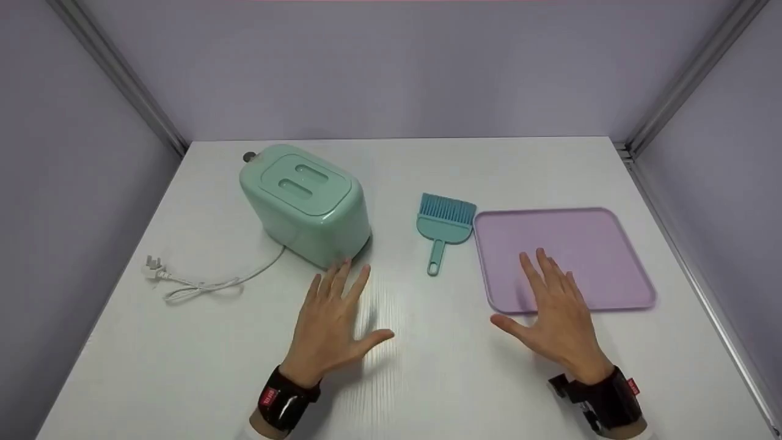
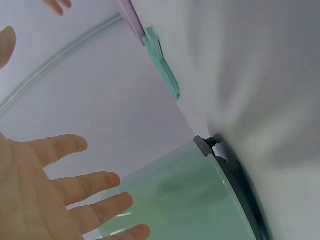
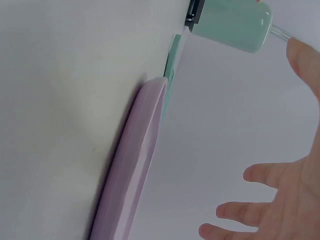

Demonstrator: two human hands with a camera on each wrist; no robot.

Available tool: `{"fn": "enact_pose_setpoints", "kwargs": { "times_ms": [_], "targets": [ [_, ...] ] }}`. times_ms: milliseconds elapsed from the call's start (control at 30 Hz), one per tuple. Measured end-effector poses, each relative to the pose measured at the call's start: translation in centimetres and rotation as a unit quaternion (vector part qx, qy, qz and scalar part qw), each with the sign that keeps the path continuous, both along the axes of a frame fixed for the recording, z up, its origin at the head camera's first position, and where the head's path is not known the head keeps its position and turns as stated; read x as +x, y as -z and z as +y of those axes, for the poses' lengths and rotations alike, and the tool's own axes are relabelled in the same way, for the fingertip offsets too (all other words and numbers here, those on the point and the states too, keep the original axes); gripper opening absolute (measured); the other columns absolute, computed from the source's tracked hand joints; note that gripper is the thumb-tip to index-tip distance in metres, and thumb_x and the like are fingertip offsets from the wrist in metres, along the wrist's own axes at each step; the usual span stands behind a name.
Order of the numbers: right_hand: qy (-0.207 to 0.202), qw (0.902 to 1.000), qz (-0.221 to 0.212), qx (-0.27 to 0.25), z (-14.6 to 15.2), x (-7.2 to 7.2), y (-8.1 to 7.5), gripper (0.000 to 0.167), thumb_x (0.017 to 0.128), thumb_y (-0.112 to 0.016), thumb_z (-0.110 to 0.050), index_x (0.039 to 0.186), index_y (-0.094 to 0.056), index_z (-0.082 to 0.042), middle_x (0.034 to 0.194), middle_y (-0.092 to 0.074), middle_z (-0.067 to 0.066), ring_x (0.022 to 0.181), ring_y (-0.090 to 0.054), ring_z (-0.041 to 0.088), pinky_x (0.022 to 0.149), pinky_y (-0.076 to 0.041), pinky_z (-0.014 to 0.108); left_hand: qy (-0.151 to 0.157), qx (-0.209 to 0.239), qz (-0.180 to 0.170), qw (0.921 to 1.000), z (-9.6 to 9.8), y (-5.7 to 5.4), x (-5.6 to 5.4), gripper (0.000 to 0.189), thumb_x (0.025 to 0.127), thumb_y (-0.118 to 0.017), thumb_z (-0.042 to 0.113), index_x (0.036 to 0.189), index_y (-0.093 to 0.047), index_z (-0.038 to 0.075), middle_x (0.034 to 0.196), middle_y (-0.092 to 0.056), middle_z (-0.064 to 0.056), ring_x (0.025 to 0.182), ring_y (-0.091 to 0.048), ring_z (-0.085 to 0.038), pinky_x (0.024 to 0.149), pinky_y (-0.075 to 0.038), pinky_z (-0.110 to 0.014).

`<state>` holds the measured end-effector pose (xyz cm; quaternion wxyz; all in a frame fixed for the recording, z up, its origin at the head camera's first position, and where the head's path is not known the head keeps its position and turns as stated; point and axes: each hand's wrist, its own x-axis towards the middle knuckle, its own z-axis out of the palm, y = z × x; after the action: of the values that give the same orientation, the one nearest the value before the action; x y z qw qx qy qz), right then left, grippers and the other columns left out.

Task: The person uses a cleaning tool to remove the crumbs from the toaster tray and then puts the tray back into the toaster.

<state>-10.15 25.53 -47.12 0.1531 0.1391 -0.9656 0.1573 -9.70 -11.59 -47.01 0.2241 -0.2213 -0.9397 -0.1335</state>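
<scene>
My left hand (image 1: 330,330) hovers with spread fingers just in front of a mint-green toaster (image 1: 324,220), whose top carries a cover with two slots. In the left wrist view the toaster (image 2: 185,195) appears beyond the fingertips, with a gap at its dark base. My right hand (image 1: 559,324), fingers also spread, is above the near edge of a shallow lilac tray (image 1: 592,256). Between toaster and tray lies a small teal brush (image 1: 446,220), bristles pointing away and handle toward me. Neither hand holds anything.
A white cord with a plug (image 1: 156,269) runs from the toaster and lies bundled on the left of the white table (image 1: 415,366). Pale walls (image 1: 391,73) enclose the table at the back and both sides. The brush's right side is close against the tray.
</scene>
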Motion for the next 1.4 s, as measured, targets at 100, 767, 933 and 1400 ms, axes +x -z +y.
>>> {"fn": "enact_pose_setpoints", "kwargs": {
  "times_ms": [100, 767, 933, 1400],
  "targets": [
    [-0.016, 0.9989, 0.012, -0.043, -1.1, -1.1, -0.7, 0.1, 0.062, -0.064, -0.064, 0.142, -0.02, -0.022, 0.146, -0.017, 0.003, 0.129, -0.023, 0.027, 0.099, -0.021, 0.052, 0.013, 0.027, 0.027, 0.9992, -1.0, -1.2, -0.7, 0.095, 0.065, -0.053, 0.072, 0.138, -0.034, 0.013, 0.138, -0.031, -0.016, 0.127, -0.027, -0.03, 0.098, -0.023, -0.052],
    [-0.128, 0.9331, -0.115, -0.316, -12.3, -9.7, 0.1, 0.068, 0.08, -0.058, -0.047, 0.134, -0.036, -0.012, 0.132, -0.041, 0.003, 0.115, -0.042, 0.022, 0.091, -0.036, 0.045, -0.056, 0.181, 0.028, 0.9816, -8.1, -3.9, -9.2, 0.072, 0.079, -0.059, 0.047, 0.135, -0.036, 0.008, 0.142, -0.025, -0.013, 0.132, -0.012, -0.027, 0.105, -0.005, -0.044],
    [-0.137, 0.8966, -0.172, -0.385, -15.0, -11.2, 0.8, 0.062, 0.082, -0.056, -0.047, 0.132, -0.038, -0.016, 0.13, -0.042, 0.002, 0.116, -0.043, 0.025, 0.093, -0.035, 0.042, -0.09, 0.208, 0.01, 0.9738, -8.8, -3.6, -10.4, 0.073, 0.081, -0.057, 0.048, 0.137, -0.032, 0.009, 0.144, -0.018, -0.013, 0.133, -0.004, -0.023, 0.105, -0.001, -0.044],
    [-0.087, 0.7919, -0.312, -0.518, -20.7, -14.3, 2.2, 0.063, 0.078, -0.051, -0.06, 0.126, -0.046, -0.02, 0.118, -0.05, 0.006, 0.109, -0.048, 0.027, 0.086, -0.043, 0.039, -0.167, 0.242, -0.029, 0.9555, -8.3, -3.8, -12.2, 0.081, 0.08, -0.05, 0.056, 0.14, -0.023, 0.009, 0.146, 0.0, -0.014, 0.13, 0.017, -0.02, 0.102, -0.014, -0.05]
  ]
}}
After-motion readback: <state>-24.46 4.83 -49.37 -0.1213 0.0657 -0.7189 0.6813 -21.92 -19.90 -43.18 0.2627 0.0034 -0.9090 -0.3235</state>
